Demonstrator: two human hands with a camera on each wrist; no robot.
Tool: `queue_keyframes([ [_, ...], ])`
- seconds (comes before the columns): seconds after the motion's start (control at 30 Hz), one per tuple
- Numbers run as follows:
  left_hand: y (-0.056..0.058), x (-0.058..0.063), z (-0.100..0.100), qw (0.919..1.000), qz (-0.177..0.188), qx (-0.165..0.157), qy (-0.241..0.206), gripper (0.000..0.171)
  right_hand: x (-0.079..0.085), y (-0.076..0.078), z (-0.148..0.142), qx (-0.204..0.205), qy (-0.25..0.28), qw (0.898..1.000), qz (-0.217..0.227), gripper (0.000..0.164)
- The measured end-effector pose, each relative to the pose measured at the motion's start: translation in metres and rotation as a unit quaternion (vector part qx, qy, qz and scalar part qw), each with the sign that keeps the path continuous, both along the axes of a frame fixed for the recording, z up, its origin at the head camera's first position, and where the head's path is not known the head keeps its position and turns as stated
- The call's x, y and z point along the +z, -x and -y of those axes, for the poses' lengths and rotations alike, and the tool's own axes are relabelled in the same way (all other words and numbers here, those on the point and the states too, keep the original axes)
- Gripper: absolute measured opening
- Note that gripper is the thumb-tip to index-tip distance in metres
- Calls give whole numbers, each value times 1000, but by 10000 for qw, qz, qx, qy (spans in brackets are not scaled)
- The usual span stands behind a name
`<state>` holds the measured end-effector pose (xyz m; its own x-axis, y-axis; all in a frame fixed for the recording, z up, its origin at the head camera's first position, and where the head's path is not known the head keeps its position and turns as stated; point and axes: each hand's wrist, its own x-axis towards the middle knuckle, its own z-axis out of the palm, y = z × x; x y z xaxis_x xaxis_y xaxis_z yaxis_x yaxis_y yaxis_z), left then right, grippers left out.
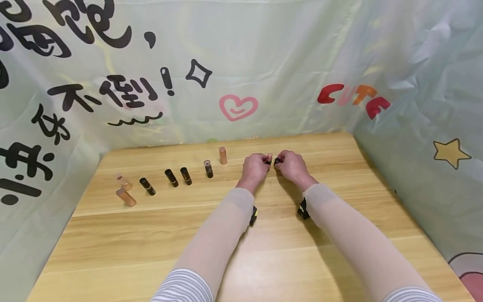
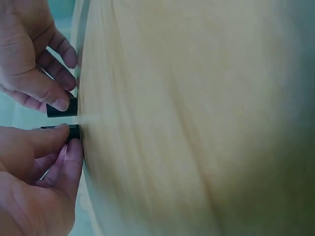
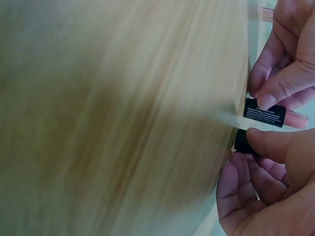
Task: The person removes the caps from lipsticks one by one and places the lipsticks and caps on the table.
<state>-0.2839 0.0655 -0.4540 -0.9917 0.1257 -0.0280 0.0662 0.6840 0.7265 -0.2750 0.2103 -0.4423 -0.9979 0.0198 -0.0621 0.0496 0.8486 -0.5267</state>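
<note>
Black tube [image 3: 276, 115], pink at one end, pinched in left hand [image 1: 256, 167]; right hand [image 1: 293, 166] pinches a short black piece [image 3: 243, 141], likely its cap, just beside, apart. Location: far part of tabletop [image 1: 273, 260], right of copper tube [image 1: 223, 155]. Judgement: brace the tube, bring cap and tube into line, move along the axis only, no sideways scrape on the pink. Long axis roughly vertical, pink end up, base near the wood; contact there unclear.
</note>
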Motion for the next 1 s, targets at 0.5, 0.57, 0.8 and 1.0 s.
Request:
queue_keyframes([
  [0.5, -12, 9, 12, 9990, 322, 102, 287, 39, 0, -3, -2, -56, 319, 9994, 130, 40],
  [0.57, -17, 12, 17, 9990, 323, -26, 298, 40, 1, -6, -4, -93, 430, 9989, 142, 43],
  [0.8, -41, 21, 50, 9969, -85, -382, 681, 12, 3, -18, 3, -465, 759, 9945, -551, 41],
  [1.0, -66, 30, 90, 9974, -690, -15, 221, 9, 14, -34, 30, -762, 1239, 9678, -2056, 23],
])
